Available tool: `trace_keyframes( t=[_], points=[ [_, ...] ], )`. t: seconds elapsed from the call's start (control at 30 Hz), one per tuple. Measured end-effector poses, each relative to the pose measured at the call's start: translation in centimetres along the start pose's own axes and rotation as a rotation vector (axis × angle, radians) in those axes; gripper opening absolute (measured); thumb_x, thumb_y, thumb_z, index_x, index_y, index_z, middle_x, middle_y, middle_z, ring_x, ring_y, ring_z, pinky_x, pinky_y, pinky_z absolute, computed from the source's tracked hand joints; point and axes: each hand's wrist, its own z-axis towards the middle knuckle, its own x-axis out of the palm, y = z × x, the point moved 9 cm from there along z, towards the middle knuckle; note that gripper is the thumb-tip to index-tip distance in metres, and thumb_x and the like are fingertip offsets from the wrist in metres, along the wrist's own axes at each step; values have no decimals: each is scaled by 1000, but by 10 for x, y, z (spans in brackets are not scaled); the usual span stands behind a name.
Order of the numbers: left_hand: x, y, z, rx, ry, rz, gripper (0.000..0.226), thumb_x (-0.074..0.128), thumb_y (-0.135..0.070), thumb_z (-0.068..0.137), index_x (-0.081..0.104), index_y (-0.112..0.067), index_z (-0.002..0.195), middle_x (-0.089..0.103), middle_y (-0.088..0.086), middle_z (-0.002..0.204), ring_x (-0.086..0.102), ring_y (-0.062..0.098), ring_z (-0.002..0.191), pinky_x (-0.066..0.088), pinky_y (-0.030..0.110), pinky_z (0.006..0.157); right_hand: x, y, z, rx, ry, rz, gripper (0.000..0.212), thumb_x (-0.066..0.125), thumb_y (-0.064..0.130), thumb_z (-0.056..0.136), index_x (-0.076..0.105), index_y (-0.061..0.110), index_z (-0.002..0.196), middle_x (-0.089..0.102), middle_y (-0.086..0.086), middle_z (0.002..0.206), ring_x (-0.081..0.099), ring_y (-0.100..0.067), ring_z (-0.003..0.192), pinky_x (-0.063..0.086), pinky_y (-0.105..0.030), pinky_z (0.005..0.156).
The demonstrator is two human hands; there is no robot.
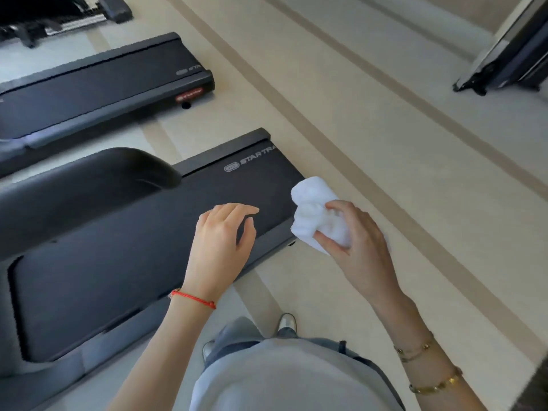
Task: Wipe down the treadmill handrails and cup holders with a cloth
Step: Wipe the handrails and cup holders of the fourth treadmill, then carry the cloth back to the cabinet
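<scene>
While the person is standing on the pale tiled floor [385, 143] beside the rear end of a black treadmill deck [148, 247], the right hand [353, 232] is gripping a crumpled white cloth [314, 209], fingers and thumb curled round the bundle, which is hanging in the air just past the deck's rear corner. The left hand [222, 235], a red string bracelet [192, 298] at its wrist, is hovering over the belt with fingers relaxed and loosely spread, holding nothing. A curved black padded handrail [89, 179] is showing at left above the deck, well apart from the cloth.

Head-worn view, steeply downward, close
</scene>
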Motion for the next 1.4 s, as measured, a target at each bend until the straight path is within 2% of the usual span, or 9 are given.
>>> trace_keyframes(
  t=[0.13, 0.27, 0.47, 0.67, 0.77, 0.97, 1.17, 1.4],
  points=[
    [39, -29, 19, 46, 72, -19, 20, 57, -7, 93, 70, -12, 107, 71, -2, 104, 64, 22, 98, 48, 44, 90, -25, -50, -9, 120, -11, -19, 41, 65, 48, 86, 52, 28, 119, 61, 13, 112, 52, -9, 95, 36, -20, 81],
    [73, -51, 49, 87, 125, -19, 19, 58, -6, 92, 71, -12, 105, 71, -2, 102, 64, 21, 96, 45, 35, 91, -46, -91, -5, 229, -51, -14, 40, 68, 46, 86, 49, 33, 119, 60, 17, 112, 52, -12, 96, 46, -35, 85],
    [129, -72, 118, 136, 189, -46, 20, 58, -7, 93, 70, -14, 107, 71, -4, 104, 63, 19, 98, 44, 34, 92, -61, -158, 31, 359, -84, 1, 40, 66, 47, 87, 49, 34, 121, 60, 17, 113, 52, -11, 99, 41, -30, 84],
    [192, -98, 221, 176, 237, -102, 21, 57, -7, 94, 70, -13, 109, 70, -4, 105, 63, 20, 96, 49, 47, 91, -85, -230, 108, 437, -135, 24, 40, 63, 50, 87, 48, 35, 121, 59, 15, 114, 48, -7, 100, 43, -32, 84],
    [219, -117, 286, 178, 237, -116, 21, 58, -8, 94, 70, -12, 110, 69, -2, 107, 63, 22, 90, 48, 45, 93, -107, -264, 162, 450, -154, 24, 40, 62, 52, 85, 48, 37, 120, 59, 17, 117, 48, -7, 102, 41, -30, 83],
    [272, -161, 409, 219, 250, -127, 21, 56, -7, 94, 70, -10, 109, 70, -1, 106, 64, 22, 98, 48, 48, 93, -148, -332, 270, 460, -166, -9, 41, 60, 57, 85, 46, 39, 120, 59, 17, 116, 48, -6, 100, 35, -27, 77],
    [324, -201, 513, 261, 275, -114, 22, 56, -8, 95, 70, -12, 111, 70, -2, 110, 63, 20, 104, 46, 42, 96, -183, -395, 355, 477, -198, -34, 43, 59, 56, 86, 47, 34, 120, 62, 11, 113, 50, -11, 97, 38, -28, 77],
    [402, -233, 622, 255, 256, -123, 22, 55, -7, 95, 70, -10, 110, 71, -1, 108, 65, 20, 101, 48, 48, 94, -211, -485, 464, 449, -171, -41, 43, 59, 54, 87, 48, 30, 121, 63, 7, 112, 53, -16, 94, 41, -31, 76]
  ],
)
